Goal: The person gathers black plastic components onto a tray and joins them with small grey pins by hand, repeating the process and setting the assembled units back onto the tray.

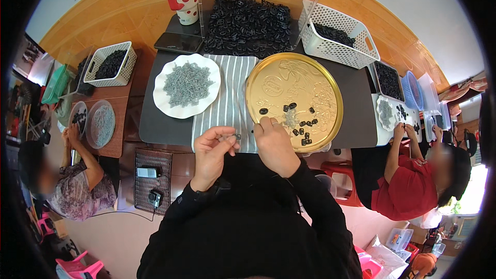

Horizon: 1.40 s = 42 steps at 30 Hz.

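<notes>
My left hand (213, 149) is pinched above the striped cloth, thumb against fingers, with a small black plastic piece (237, 137) at the fingertips. My right hand (275, 144) is closed beside it, over the near left rim of the round gold tray (330, 80). Its fingertips point down, and what they hold, if anything, is hidden. On the tray lie several small black plastic pieces (293, 106) and a little heap of thin grey pieces (291, 119). Left of the tray, a scalloped white plate (161, 95) carries a large pile of thin grey pieces (188, 83), too small to identify.
Black plastic parts (248, 23) heap at the back within clear panels. A white basket (336, 49) stands back right; a phone (178, 42) and a spotted tumbler (183, 0) back left. Under my hands lies a striped cloth (227, 98). Co-workers sit left (82, 186) and right (413, 186).
</notes>
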Tool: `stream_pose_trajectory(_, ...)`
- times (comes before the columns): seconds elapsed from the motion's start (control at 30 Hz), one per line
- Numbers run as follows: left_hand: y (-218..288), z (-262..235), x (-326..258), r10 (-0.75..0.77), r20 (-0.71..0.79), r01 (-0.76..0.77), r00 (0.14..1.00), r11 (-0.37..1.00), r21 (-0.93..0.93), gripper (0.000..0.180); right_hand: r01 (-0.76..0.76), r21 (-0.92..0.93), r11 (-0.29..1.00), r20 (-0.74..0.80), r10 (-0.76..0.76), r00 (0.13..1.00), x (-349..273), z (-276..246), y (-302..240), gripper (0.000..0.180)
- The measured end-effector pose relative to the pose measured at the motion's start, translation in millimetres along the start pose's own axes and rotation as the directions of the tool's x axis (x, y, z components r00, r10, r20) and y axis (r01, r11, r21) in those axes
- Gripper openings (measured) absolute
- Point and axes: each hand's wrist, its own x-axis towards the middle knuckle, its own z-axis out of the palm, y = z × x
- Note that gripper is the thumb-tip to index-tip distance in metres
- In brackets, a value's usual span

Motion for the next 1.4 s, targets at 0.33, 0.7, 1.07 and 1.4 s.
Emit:
stream_pose_trajectory(0.33,3,-15,4,0.019,-0.035,-0.019,0.999,1.0,-0.011,0.016,-0.081,0.215,0.973,-0.115,0.108,0.988,11,3,13,0.023)
stream_pose_trajectory(0.7,-1,-12,6,-0.03,-0.031,0.03,0.999,0.999,0.012,0.016,-0.066,-0.03,0.997,-0.028,0.065,0.997,17,0,1,0.021)
stream_pose_trajectory(1.07,0,-11,2,-0.044,0.003,0.044,0.999,0.998,0.049,0.016,0.013,-0.001,1.0,-0.133,-0.013,0.991,11,10,-6,0.016)
stream_pose_trajectory(1.4,4,-8,2,-0.049,0.008,0.048,0.999,0.997,0.054,0.016,0.015,0.103,0.995,-0.01,-0.014,1.0,2,8,-10,0.009)
